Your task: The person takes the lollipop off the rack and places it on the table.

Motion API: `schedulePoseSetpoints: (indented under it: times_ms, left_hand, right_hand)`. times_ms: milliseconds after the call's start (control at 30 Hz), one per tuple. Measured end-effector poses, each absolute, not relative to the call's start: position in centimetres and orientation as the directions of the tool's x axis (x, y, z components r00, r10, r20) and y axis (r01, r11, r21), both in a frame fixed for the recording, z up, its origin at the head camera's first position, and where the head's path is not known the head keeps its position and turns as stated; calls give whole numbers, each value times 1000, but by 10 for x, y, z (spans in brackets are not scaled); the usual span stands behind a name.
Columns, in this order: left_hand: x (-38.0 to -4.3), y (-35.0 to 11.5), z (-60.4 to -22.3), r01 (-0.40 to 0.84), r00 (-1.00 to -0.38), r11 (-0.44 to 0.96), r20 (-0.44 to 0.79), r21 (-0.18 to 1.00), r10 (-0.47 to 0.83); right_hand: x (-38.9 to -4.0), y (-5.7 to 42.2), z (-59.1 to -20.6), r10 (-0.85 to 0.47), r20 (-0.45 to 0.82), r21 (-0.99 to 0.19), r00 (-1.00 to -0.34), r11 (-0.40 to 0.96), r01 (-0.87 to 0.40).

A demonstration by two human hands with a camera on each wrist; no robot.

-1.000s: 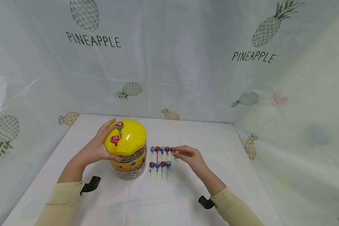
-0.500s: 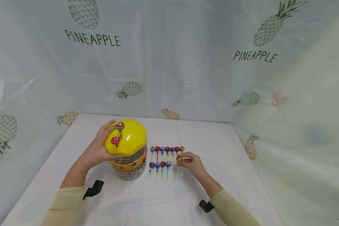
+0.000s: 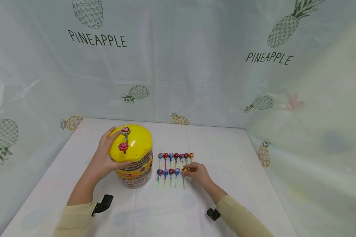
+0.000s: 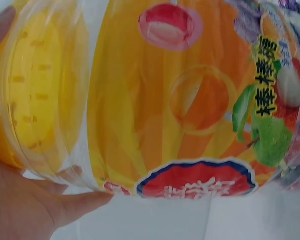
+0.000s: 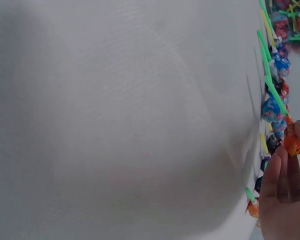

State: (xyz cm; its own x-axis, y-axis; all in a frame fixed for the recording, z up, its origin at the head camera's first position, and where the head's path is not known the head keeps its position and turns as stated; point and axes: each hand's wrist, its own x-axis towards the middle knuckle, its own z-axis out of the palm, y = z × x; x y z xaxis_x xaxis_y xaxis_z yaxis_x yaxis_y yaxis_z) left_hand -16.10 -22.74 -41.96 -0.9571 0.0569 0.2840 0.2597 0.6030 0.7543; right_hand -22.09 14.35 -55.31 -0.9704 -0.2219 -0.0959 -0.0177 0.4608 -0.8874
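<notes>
My left hand (image 3: 103, 161) grips the yellow lid (image 3: 140, 141) of a big clear candy jar (image 3: 136, 177), thumb along the near side and fingers over the far left. Printed orange label wraps the jar (image 4: 140, 100) in the left wrist view. Between thumb and fingers, my right hand (image 3: 201, 175) pinches a lollipop (image 5: 293, 141) by its orange-wrapped head, its green stick pointing away from the palm. That lollipop is at the right end of the front row, beside a blue lollipop (image 3: 177, 171).
Lollipops lie in two rows right of the jar, sticks toward me. The back row ends in an orange lollipop (image 3: 191, 155); the front row begins with a purple one (image 3: 160, 172). A white cloth covers the table (image 3: 154, 214), and a pineapple-print curtain (image 3: 195, 75) hangs behind.
My right hand has come down from the back row to the front row's right end with the orange lollipop. The left hand stays on the jar, which has tilted slightly.
</notes>
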Motion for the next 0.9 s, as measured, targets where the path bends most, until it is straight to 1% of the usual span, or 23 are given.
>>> schedulePoseSetpoints:
  times_ms: [133,367,567,900]
  left_hand:
    - [-157,-224,-421,247,-954,610,299,753,18]
    - [-153,-220,-421,228,-949,613,314,757,-34]
    - [-152,-218,-421,225,-948,611,315,759,-42]
    - [-149,-217,-420,217,-949,613,311,760,-49]
  right_hand:
    - [-223,142,-558,-224,-94,-862,-970,505,-33]
    - [-222,137,-561,-237,-61,-844,-970,531,-77]
    - [-221,133,-561,-206,-55,-799,-977,596,-81]
    - [-221,130,-565,-187,-61,-797,-980,600,-65]
